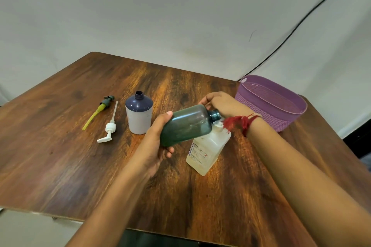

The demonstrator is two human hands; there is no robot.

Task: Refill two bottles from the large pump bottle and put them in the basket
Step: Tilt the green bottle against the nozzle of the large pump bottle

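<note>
My left hand [160,146] grips the base of a translucent green bottle [186,124]. The bottle is tipped on its side with its open neck pointing right. The neck meets the white pump top [218,126] of the large cream pump bottle [206,152], which stands tilted at the table's middle right. My right hand [222,104] is curled over that pump top, its fingertips hidden behind the green bottle's neck. A grey bottle with a dark blue shoulder [139,115] stands upright and uncapped to the left. The purple basket [281,118] sits at the right edge and looks empty.
Two loose pump heads lie left of the grey bottle: a white one [109,128] and a dark one with a yellow tube [100,109]. The wooden table [80,166] ends close to me. A black cable [301,20] runs down the wall behind the basket.
</note>
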